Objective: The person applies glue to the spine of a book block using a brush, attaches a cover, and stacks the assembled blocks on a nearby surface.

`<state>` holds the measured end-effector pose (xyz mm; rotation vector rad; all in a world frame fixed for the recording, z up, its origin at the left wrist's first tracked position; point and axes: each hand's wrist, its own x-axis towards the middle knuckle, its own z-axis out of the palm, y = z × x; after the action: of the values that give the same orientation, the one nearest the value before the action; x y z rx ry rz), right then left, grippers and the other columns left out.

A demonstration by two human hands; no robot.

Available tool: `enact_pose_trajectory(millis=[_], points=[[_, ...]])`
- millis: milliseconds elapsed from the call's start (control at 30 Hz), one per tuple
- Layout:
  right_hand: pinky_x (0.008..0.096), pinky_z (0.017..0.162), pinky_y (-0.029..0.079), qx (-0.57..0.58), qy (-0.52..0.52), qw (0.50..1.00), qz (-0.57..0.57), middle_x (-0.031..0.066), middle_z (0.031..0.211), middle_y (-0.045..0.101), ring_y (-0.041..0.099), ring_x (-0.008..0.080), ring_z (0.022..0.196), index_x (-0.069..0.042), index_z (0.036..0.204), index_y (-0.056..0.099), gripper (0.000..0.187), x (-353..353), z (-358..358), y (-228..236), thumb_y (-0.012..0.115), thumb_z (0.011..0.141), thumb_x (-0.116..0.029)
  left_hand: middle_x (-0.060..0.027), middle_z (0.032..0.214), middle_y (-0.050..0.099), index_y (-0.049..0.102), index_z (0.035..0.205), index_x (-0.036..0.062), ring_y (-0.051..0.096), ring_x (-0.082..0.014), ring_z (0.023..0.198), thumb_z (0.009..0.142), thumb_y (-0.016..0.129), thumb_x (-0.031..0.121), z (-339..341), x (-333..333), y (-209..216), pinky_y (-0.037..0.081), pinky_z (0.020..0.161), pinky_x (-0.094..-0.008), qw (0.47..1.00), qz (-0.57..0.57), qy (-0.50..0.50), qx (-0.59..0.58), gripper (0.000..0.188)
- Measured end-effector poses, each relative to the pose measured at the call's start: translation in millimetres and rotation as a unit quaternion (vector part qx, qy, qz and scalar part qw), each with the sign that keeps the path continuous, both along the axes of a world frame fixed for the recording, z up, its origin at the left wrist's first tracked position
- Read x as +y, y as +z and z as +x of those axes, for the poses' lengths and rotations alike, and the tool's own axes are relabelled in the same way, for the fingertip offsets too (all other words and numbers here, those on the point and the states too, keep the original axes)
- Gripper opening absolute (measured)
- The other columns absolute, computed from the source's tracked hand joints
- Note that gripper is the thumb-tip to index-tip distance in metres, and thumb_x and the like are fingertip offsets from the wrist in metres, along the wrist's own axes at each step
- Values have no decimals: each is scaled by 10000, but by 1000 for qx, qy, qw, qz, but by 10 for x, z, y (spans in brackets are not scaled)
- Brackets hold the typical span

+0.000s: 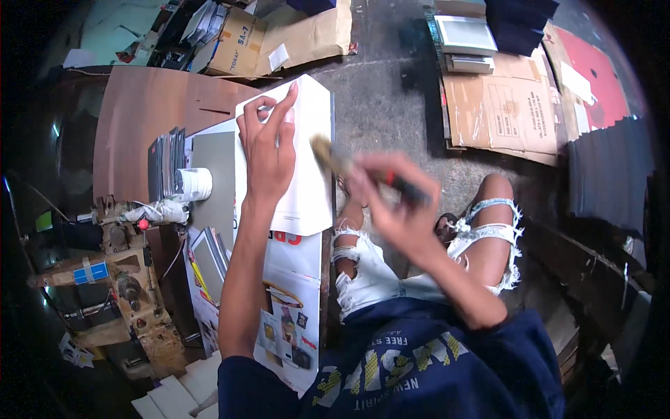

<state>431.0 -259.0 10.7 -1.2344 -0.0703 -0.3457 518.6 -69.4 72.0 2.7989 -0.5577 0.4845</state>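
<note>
White sheet lies under our L hand, fingers loosely spread, long axis running away from us, w/ our R hand, blurred but wrapped round the brush, R of it.

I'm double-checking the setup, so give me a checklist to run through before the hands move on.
1. Left hand on the white paper: ok, it lies over the upper part.
2. Right hand gripping the brush: ok, though both are blurred.
3. Bristles touching the paper: cannot tell, they are blurred near its right side.
4. Printed sheet fully covered by the paper: not ok, its lower part shows.
5. White tub left of the paper: ok.
6. Tub's contents: cannot tell, the inside is not visible.
</note>
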Motion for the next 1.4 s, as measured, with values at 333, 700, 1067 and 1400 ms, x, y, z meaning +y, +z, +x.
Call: enact_pose_trajectory(millis=[333, 700, 1067, 1400], points=[[285, 740, 557, -48, -69, 988, -131, 98, 901, 729, 701, 157, 807, 10, 1012, 704, 215, -460, -280, 271, 763, 807, 36, -111, 1105, 503, 609, 1370, 231, 454, -273, 1031, 913, 544, 58, -94, 64, -27, 376, 955, -396, 1000, -2, 11, -13, 493], [279, 667, 515, 1, 38, 994, -103, 98, 836, 693, 639, 126, 727, 19, 963, 704, 210, -188, -757, 383, 758, 764, 60, -108, 1099, 525, 614, 1365, 201, 478, -269, 1021, 926, 523, 61, -110, 8, 6, 394, 954, -390, 999, 6, 15, -30, 470], [238, 688, 525, 72, -110, 991, 32, 79, 806, 698, 646, 106, 741, 13, 908, 655, 97, 214, 364, 74, 692, 902, -77, -106, 1083, 567, 635, 1332, 198, 502, -280, 968, 913, 557, 95, -44, 12, -55, 410, 899, -402, 997, 7, 20, -75, 439], [240, 704, 543, 93, 1, 975, -202, 71, 842, 722, 689, 116, 795, 9, 956, 664, 118, -88, -938, 561, 738, 867, -14, -90, 1112, 605, 675, 1255, 157, 557, -279, 970, 912, 586, 134, -95, 76, -105, 455, 864, -407, 994, -38, 39, -98, 355]])
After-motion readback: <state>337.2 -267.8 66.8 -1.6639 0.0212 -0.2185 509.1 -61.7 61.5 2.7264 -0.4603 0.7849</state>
